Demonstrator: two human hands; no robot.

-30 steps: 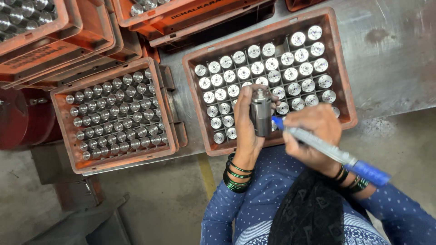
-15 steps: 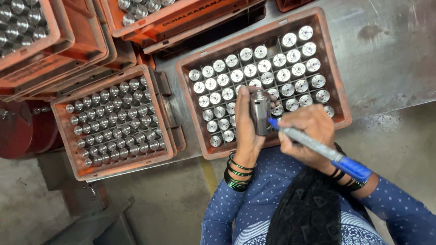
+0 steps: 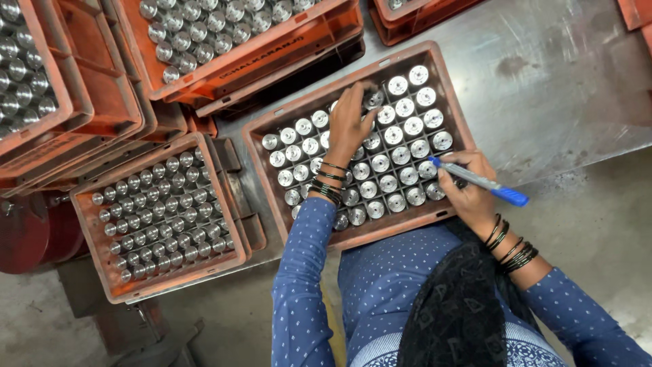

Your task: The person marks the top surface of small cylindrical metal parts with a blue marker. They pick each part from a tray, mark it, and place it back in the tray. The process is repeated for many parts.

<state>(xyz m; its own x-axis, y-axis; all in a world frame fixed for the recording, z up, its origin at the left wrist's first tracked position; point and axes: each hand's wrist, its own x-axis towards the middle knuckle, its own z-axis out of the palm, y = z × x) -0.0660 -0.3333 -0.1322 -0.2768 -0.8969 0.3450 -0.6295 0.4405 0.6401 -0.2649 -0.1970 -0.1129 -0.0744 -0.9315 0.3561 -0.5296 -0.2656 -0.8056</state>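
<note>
Head view: the left hand (image 3: 350, 122) closes its fingers on a steel cylinder (image 3: 372, 99) in the centre crate (image 3: 353, 234). The right hand (image 3: 468, 187) is clamped on a blue marker (image 3: 479, 181). The cylinder appears heavy, rigid and smooth; grip its upper sides.

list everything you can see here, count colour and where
orange crate: one, in front of the person on the metal table, its grid nearly full of parts
steel cylinders: dozens, silver, standing upright in that crate's cells
second orange crate: one, lower left, also full of silver cylinders
stacked orange crates: several, top left and along the top edge, most holding the same silver parts
metal table: one, grey, scuffed, top right
marker pen: one, blue cap and barrel, at the crate's right edge
red round object: one, far left, partly hidden
left hand: reaching into the crate, fingers on a cylinder, dark bangles on the wrist
right hand: holding the marker pen, dark bangles on the wrist
</note>
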